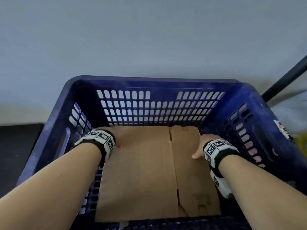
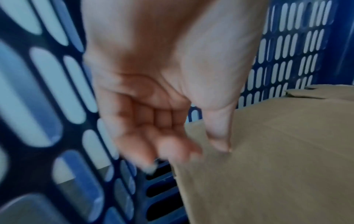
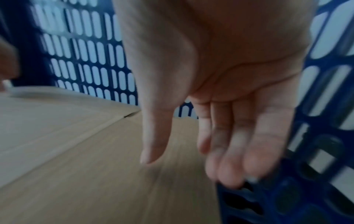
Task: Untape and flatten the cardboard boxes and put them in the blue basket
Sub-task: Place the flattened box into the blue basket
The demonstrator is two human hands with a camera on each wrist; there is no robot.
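The flattened cardboard box [image 1: 144,171] lies on the floor of the blue basket [image 1: 159,83], its panels spread flat, with a narrower flap section under the right hand. Whether it is 1 sheet or 2 stacked I cannot tell.

The left hand [image 2: 153,94] sits at the cardboard's far-left corner. Its thumb [image 2: 220,133] rests on top of the sheet, while its fingers [image 2: 153,136] curl loosely off the edge, beside the basket's slotted wall; they grip nothing. The right hand [image 3: 220,94] hovers over the cardboard's right edge with fingers [image 3: 239,151] nearly straight and relaxed, thumb [image 3: 155,136] apart from them, holding nothing. In the right wrist view the fingertips are just above the gap between cardboard and basket wall.

The step in hand looks like seating the sheet and letting go. To do it well, I would press down with flat palms near both outer edges so the creases stay closed and no flap springs up, check that the near edge below the wrists is inside the rim, then lift both hands straight up, clear of the side walls just outside each hand.

Beyond the basket, a pale wall [image 1: 149,39] stands ahead of the hands and a dark bar [image 1: 285,78] slants off past the right hand.
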